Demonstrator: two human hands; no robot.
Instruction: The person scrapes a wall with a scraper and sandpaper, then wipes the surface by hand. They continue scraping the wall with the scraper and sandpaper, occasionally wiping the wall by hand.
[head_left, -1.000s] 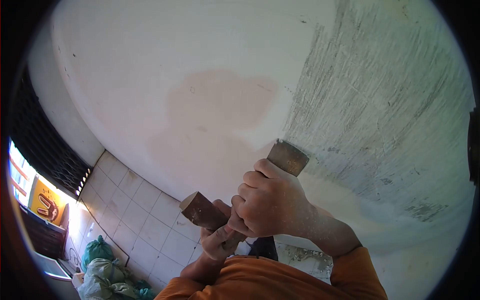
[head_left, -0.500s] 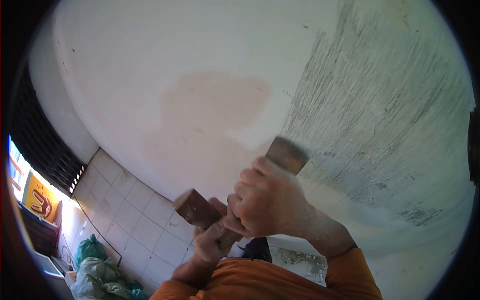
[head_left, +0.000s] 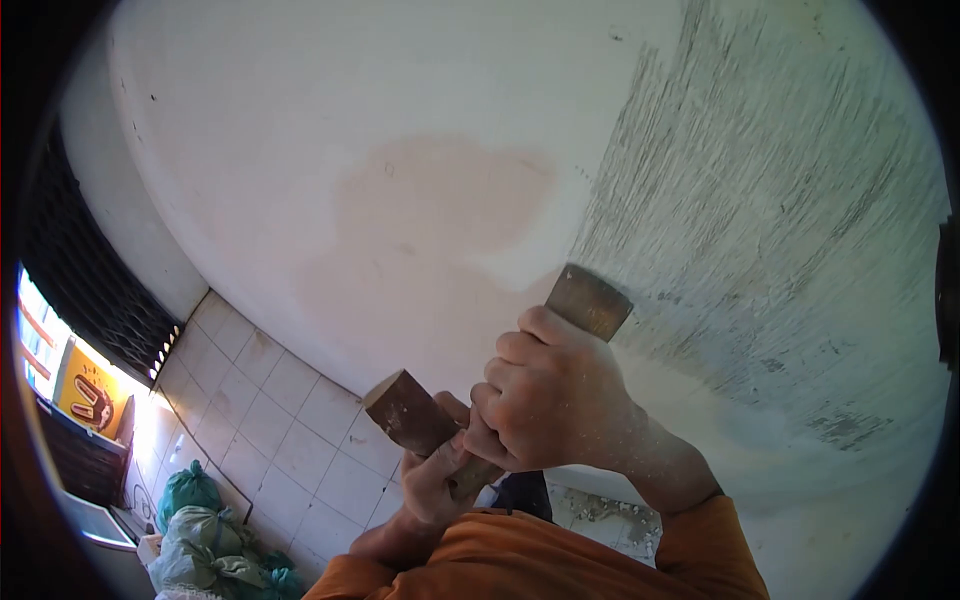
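A scraper with a wide worn metal blade [head_left: 592, 302] is gripped in my right hand [head_left: 555, 390], fingers wrapped over its hidden handle. Its blade edge lies at the border of the scratched grey patch [head_left: 760, 170] on the white wall [head_left: 300, 130]. Lower and to the left, my left hand [head_left: 435, 485] closes round the handle of a second scraper [head_left: 408, 412]. That brown, rusty blade points up and left, away from the scratched patch. The two hands are close together, right hand fingers beside the left thumb.
Pale floor tiles [head_left: 290, 440] run along the wall's foot at left. Tied green and white bags [head_left: 195, 540] are piled at lower left. A dark folding grille [head_left: 85, 260] and a yellow sign [head_left: 88, 395] stand beyond. Crumbled debris [head_left: 610, 510] lies on the floor below my right forearm.
The whole view has shifted slightly. Both hands and scrapers now appear a little further right, and the right scraper a little higher. Both grips are unchanged.
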